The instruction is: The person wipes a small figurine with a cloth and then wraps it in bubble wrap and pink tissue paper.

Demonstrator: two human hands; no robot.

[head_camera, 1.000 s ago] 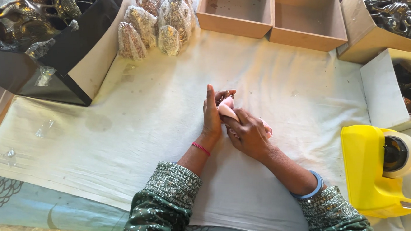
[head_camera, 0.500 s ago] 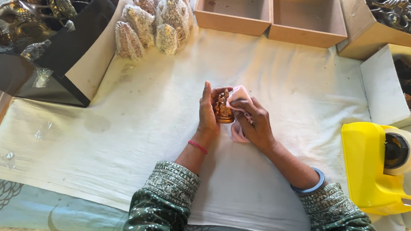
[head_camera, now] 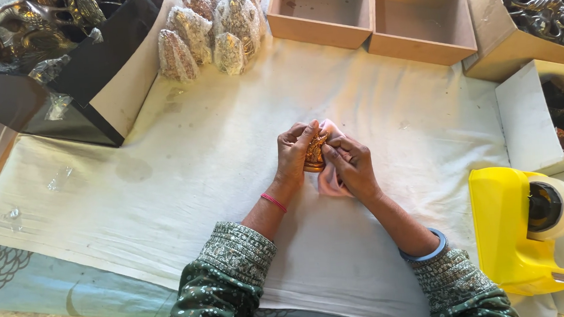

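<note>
A small copper-coloured metal figurine (head_camera: 314, 154) stands between both hands over the white cloth (head_camera: 186, 184), near the middle of the table. My left hand (head_camera: 293, 154) cups its left side, fingers curled round it. My right hand (head_camera: 351, 166) presses a pink cloth (head_camera: 330, 180) against its right side; part of the pink cloth hangs below and behind the hand. Most of the figurine is hidden by my fingers.
Several wrapped figurines (head_camera: 212, 29) stand at the back, beside a black box (head_camera: 63, 93) of metal pieces. Two shallow cardboard trays (head_camera: 371, 13) sit at the far edge. A yellow tape dispenser (head_camera: 518, 229) stands at the right, with more boxes (head_camera: 522, 33) behind it.
The figurine has been lifted from under the pink cloth and turned upright between the hands; the hands have drawn closer together around it.
</note>
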